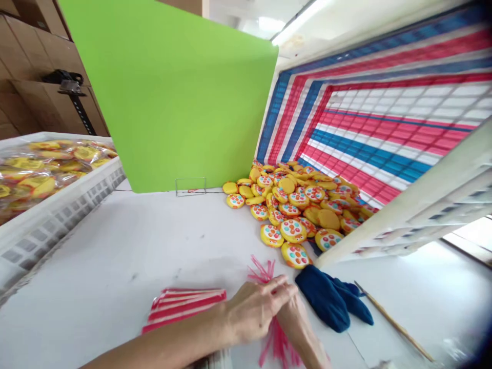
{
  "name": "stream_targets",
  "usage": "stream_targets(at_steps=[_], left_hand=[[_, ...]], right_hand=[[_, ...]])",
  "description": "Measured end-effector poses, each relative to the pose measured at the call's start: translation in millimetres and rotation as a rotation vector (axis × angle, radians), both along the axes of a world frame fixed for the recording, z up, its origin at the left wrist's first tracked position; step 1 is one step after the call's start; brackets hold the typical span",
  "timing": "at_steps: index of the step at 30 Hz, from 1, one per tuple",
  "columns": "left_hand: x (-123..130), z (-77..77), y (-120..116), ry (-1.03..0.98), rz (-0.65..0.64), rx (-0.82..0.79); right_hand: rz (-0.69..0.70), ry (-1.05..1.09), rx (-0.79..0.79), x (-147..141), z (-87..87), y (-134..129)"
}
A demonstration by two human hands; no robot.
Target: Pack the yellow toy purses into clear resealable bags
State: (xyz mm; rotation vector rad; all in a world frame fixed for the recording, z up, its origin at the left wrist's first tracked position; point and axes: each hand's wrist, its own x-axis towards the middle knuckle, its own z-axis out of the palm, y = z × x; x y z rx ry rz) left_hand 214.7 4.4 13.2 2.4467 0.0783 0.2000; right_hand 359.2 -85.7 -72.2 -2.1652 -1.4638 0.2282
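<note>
My left hand (254, 307) reaches in from the lower left, its fingers bent together over my right hand (292, 311). Both hands meet on top of a bundle of thin pink strips (282, 344), which fans out above and below them. The fingers of each hand look closed, but the fingertips overlap, and what lies between the left fingers is hidden. Under my left forearm is a stack of red-and-white striped packets (188, 306), partly covered. Dark blue cloth sleeves (326, 297) lie just right of my right hand.
Yellow round toys with coloured dots (294, 230) are piled at the back right, beside a wire rack lined with striped cloth (376, 148). A green board (184, 102) stands behind. A white crate (77, 205) holds bagged yellow pieces. A thin stick (395, 323) lies at right.
</note>
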Motion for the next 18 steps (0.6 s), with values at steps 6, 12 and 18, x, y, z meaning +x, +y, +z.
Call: stream_targets(at_steps=[6,12,18], left_hand=[[24,-19.8,33,0.170,0.051,-0.204],[8,-15.5,37,0.147,0.179,-0.401],[5,-2.3,25,0.121,0.239,-0.671]], right_hand=[[0.068,0.210,0.068,-6,32.7,7],[0.070,0.541,0.119,-10,67.1,15],[-0.058,0.816,0.400,-25,67.9,33]])
